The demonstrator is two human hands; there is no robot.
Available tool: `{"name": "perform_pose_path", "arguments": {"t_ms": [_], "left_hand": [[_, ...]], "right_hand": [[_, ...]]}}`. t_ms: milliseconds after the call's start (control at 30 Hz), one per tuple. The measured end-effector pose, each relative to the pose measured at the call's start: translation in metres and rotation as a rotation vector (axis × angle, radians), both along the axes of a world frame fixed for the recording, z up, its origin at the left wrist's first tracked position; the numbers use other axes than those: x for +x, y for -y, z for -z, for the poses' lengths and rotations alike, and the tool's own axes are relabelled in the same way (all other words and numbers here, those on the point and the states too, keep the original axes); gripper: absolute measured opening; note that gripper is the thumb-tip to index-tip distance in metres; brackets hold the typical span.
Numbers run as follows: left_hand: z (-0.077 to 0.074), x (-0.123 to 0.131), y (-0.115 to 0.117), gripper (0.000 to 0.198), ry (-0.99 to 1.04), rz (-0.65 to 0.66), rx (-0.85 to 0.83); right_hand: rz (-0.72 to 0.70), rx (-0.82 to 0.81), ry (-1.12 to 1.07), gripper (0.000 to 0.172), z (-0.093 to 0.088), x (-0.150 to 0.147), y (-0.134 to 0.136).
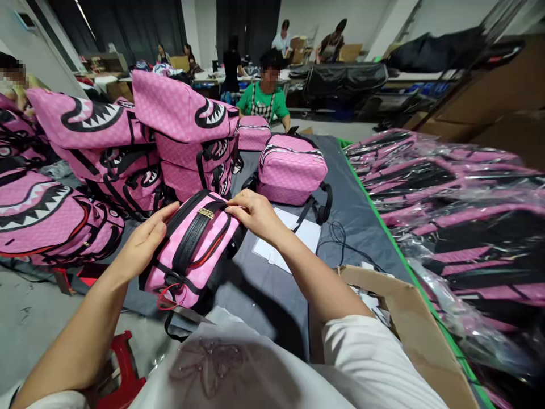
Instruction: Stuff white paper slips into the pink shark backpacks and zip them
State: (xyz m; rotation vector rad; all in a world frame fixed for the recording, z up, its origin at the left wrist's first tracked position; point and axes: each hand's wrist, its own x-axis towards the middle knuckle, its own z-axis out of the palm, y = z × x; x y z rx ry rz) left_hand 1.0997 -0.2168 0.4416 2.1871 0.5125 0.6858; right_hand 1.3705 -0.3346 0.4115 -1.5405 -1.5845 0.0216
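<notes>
A pink checked bag [204,241] with black trim lies tilted in front of me on the grey-covered table. It has a black carry handle [190,245] with a gold metal plate, an orange-red edged zip and a red loop [171,296] at its near end. My left hand [142,241] rests along the bag's left side, its fingers stretched out, the tips partly hidden. My right hand [252,211] pinches the far right corner near the handle's end. Just beyond stands another pink bag [292,170] with black straps.
Stacked pink shark-mouth backpacks [170,119] fill the left. Plastic-wrapped bags [460,216] lie right, past a green edge [383,227]. White sheets [281,241], a black cord [340,241] and an open cardboard box [409,318] are nearer. A person in green [266,99] is across the table.
</notes>
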Motion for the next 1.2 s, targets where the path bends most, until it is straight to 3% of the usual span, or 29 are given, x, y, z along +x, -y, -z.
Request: {"name": "perform_pose_path", "arguments": {"t_ms": [100,200,300,433,567,667,767,867,967,1067,1200], "left_hand": [[-0.009,0.009,0.019,0.057,-0.048,0.065,0.378],[-0.012,0.021,0.027,0.062,-0.091,0.027,0.516],[-0.012,0.028,0.016,0.057,-0.036,0.005,0.422],[-0.01,0.027,-0.02,0.05,0.032,-0.073,0.208],[-0.002,0.024,-0.048,0.041,0.153,-0.217,0.016],[0.001,0.028,-0.048,0.036,0.201,-0.259,-0.014],[-0.01,0.031,-0.049,0.035,0.188,-0.179,-0.081],[-0.028,0.022,-0.069,0.038,0.076,0.142,-0.203],[-0.031,0.006,-0.095,0.037,-0.015,0.42,-0.105],[-0.018,0.001,-0.098,0.038,0.144,0.362,-0.048],[0.0,0.012,-0.07,0.034,0.32,0.223,-0.109]], "right_hand": [[0.082,-0.072,0.092,0.019,-0.005,0.0,-0.005],[0.149,-0.183,0.21,0.021,-0.013,-0.002,-0.006],[0.235,-0.285,0.406,0.023,-0.022,-0.003,-0.016],[0.299,-0.316,0.718,0.03,-0.043,-0.005,-0.039],[0.264,-0.308,0.86,0.031,-0.065,-0.039,-0.043],[0.115,-0.292,0.796,0.021,-0.063,-0.082,-0.032],[0.034,-0.249,0.717,0.016,-0.052,-0.105,-0.027],[0.145,-0.23,0.609,0.019,-0.047,-0.102,-0.031],[0.174,-0.257,0.479,0.023,-0.048,-0.097,-0.028],[0.081,-0.336,0.328,0.018,-0.053,-0.107,-0.016],[-0.013,-0.442,0.198,0.014,-0.063,-0.121,-0.007]]}}
